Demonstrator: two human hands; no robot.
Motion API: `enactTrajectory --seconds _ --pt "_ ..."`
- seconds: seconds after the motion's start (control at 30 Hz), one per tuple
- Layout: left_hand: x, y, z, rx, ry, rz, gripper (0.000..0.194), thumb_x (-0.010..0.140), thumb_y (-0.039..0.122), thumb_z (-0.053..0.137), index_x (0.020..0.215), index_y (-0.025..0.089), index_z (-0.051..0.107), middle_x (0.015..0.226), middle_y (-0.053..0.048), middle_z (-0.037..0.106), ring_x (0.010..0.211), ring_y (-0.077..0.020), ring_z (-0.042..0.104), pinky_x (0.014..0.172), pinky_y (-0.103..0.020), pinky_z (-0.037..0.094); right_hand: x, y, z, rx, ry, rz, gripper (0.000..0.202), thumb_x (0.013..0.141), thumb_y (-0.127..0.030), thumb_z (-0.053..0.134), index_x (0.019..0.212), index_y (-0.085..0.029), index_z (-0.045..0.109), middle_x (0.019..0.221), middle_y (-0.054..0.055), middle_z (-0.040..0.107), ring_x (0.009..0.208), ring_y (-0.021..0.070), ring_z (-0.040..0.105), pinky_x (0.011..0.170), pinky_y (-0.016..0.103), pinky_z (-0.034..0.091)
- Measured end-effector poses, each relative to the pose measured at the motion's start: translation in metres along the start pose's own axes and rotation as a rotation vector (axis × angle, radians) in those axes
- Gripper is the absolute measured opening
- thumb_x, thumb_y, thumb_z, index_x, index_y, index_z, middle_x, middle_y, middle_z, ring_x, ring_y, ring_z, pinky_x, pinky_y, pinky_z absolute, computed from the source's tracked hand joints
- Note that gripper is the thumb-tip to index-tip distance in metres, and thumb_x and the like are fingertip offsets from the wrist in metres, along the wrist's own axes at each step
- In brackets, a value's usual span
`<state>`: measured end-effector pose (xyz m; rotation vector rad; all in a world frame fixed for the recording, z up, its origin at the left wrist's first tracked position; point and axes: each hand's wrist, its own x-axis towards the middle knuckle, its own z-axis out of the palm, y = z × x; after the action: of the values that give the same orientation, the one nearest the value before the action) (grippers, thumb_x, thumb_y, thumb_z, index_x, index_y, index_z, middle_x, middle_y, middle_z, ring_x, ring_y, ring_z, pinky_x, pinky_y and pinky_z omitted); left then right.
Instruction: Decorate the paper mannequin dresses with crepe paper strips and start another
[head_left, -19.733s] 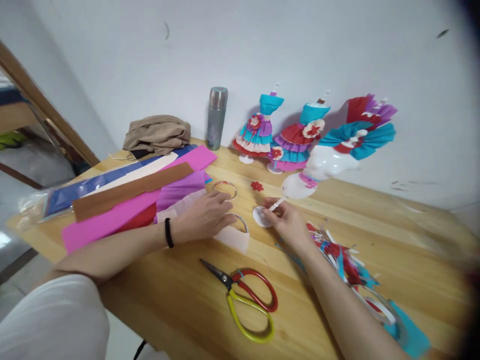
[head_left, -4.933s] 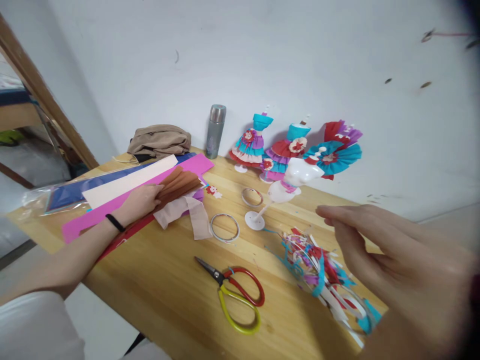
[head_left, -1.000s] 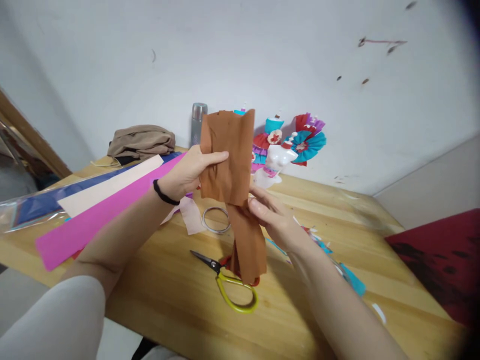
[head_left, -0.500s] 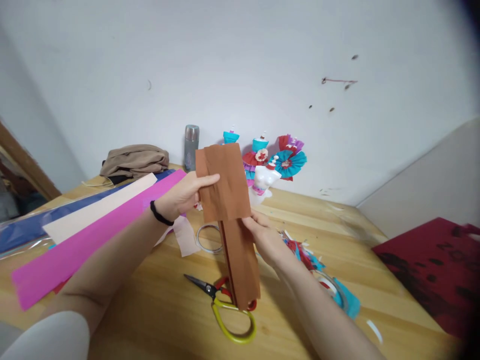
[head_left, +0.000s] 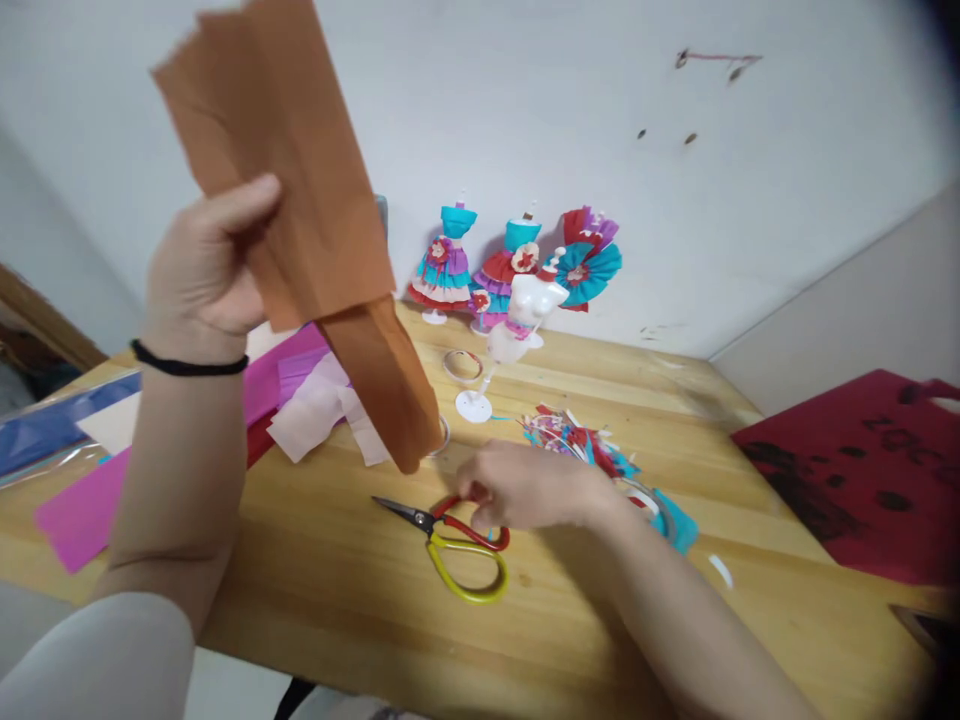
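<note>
My left hand is closed on a folded piece of brown crepe paper, thumb across its front, and holds it raised at the upper left. A narrower brown length of it hangs down towards the table. My right hand is off the paper, over the red handle of a pair of scissors. Its fingers are bent and slightly apart; whether they touch the handle I cannot tell. The scissors lie on the table with blades pointing left and a yellow lower handle.
A bare white mannequin and several dressed ones, including a layered paper dress, stand by the wall. Magenta paper and pale paper pieces lie left. Scraps, a tape roll and a red bag are also there.
My left hand has lifted the brown crepe paper up and to the left. My right hand has let go of it and moved down to the scissors. The view has shifted too.
</note>
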<state>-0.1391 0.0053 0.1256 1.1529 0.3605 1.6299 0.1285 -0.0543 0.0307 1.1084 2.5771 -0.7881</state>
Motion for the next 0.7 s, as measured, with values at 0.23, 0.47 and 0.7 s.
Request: enactTrajectory --seconds 0.23,0.47,0.7 --pt "-0.005 0.020 -0.009 0.176 0.102 0.277 0.039 0.091 -0.004 0.050 0.117 0.018 0.068 0.095 0.005 0.078 0.108 -0.0143 0.068 0.116 -0.035 0.048 0.019 -0.048 0.023 -0.321 -0.144 0.188 0.019 0.076 -0.022 0.076 0.092 -0.012 0.079 0.087 0.015 0.077 0.085 0.0302 0.073 0.061 0.031 0.042" --pt "0.008 -0.007 -0.021 0.317 0.222 0.227 0.024 0.080 0.021 0.079 0.103 0.018 0.072 0.111 -0.001 0.079 0.127 -0.0273 0.062 0.109 -0.040 0.053 0.027 -0.026 0.035 -0.238 0.031 -0.050 0.032 0.070 -0.015 0.064 0.101 -0.017 0.067 0.086 0.009 0.073 0.072 0.0237 0.066 0.054 0.029 0.032" --pt "0.011 -0.025 -0.024 0.335 0.221 0.076 0.038 0.077 0.028 0.080 0.112 0.014 0.072 0.120 -0.012 0.076 0.123 -0.0315 0.066 0.108 -0.044 0.053 -0.001 0.007 0.010 0.455 0.163 -0.208 0.028 0.072 -0.018 0.070 0.097 -0.023 0.056 0.079 0.001 0.061 0.068 0.0148 0.056 0.060 0.027 0.041"
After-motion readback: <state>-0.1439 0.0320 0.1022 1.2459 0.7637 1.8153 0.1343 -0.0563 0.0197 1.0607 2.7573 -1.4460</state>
